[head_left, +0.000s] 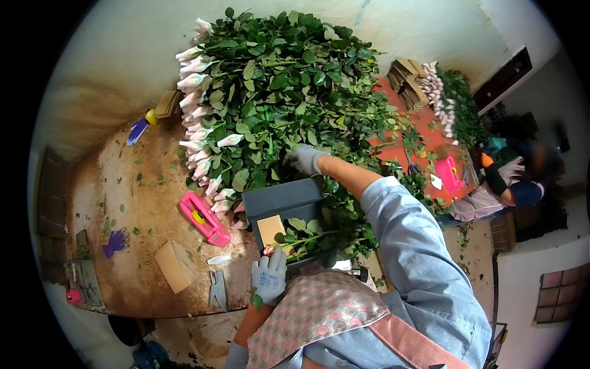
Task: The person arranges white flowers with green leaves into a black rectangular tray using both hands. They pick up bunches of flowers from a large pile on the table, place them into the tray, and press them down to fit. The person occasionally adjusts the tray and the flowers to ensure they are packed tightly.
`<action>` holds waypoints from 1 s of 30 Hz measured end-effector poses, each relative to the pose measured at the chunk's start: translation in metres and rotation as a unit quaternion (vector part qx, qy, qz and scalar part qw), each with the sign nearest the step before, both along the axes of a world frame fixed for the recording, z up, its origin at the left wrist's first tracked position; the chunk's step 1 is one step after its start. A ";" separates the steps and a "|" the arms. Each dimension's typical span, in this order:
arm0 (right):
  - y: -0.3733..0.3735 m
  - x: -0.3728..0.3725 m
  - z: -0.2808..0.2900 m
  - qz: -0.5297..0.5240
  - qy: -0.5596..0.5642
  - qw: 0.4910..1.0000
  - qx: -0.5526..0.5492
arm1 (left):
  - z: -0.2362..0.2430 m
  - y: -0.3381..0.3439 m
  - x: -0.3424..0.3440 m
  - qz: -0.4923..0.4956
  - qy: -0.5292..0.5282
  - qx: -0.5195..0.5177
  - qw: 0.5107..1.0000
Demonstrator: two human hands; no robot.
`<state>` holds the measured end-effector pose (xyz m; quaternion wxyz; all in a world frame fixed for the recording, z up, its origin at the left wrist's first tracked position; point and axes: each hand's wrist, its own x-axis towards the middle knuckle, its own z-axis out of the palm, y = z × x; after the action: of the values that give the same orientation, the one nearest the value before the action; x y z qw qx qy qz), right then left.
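Note:
My left hand, in a grey glove, is closed at the head end of a rose. The rose's leafy stem runs to the right across a piece of cardboard in a dark grey box. My right hand, gloved too, reaches beyond the box into a large pile of leafy roses. Leaves hide its fingertips, so its grip cannot be made out. Pale wrapped rose heads line the pile's left side.
Left of the box lie a pink tape dispenser, folded cardboard and a grey stapler. Purple gloves rest farther left. On the right, a red tabletop bears another pink dispenser, with a person beside it.

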<state>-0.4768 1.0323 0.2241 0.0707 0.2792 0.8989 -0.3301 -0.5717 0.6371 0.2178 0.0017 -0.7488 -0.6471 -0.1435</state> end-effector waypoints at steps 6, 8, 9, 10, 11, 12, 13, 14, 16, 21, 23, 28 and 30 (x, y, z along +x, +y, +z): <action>-0.008 -0.028 -0.039 0.119 -0.176 0.969 0.123 | 0.006 -0.004 0.013 0.068 -0.021 0.004 0.997; -0.017 -0.028 -0.028 0.157 -0.201 0.960 0.114 | 0.010 -0.006 0.014 0.076 -0.024 -0.019 0.997; -0.018 -0.026 -0.031 0.185 -0.185 0.954 0.144 | 0.011 -0.006 0.013 0.076 -0.019 -0.026 0.997; -0.015 -0.023 -0.036 0.192 -0.183 0.952 0.154 | 0.011 -0.004 0.014 0.074 -0.015 -0.029 0.997; -0.014 -0.021 -0.043 0.197 -0.181 0.949 0.164 | 0.012 -0.003 0.014 0.071 -0.011 -0.033 0.997; -0.013 -0.017 -0.049 0.201 -0.179 0.947 0.173 | 0.011 -0.004 0.015 0.068 -0.015 -0.048 0.996; -0.012 -0.014 -0.056 0.225 -0.161 0.943 0.187 | 0.009 -0.006 0.014 0.067 -0.018 -0.062 0.996; -0.015 -0.011 -0.045 0.220 -0.168 0.941 0.196 | 0.007 -0.006 0.013 0.064 -0.020 -0.070 0.995; -0.012 -0.009 -0.046 0.241 -0.171 0.936 0.191 | 0.004 -0.010 0.012 0.062 -0.005 -0.066 0.996; -0.014 0.008 -0.037 0.188 -0.104 0.955 0.205 | 0.003 -0.006 0.011 0.046 -0.009 -0.043 0.998; -0.005 0.014 -0.031 0.163 -0.043 0.945 0.278 | 0.002 -0.003 0.013 0.044 -0.007 -0.036 0.998; 0.016 0.029 0.076 0.093 0.014 0.925 0.367 | 0.005 -0.006 0.014 0.070 -0.015 -0.075 0.995; 0.025 0.041 0.131 0.021 0.037 0.913 0.405 | 0.012 -0.007 0.015 0.065 -0.015 -0.044 0.997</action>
<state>-0.4360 1.0574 0.3546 -0.0750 0.2521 0.9633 0.0538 -0.5569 0.6305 0.2295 -0.0314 -0.7023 -0.7000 -0.1257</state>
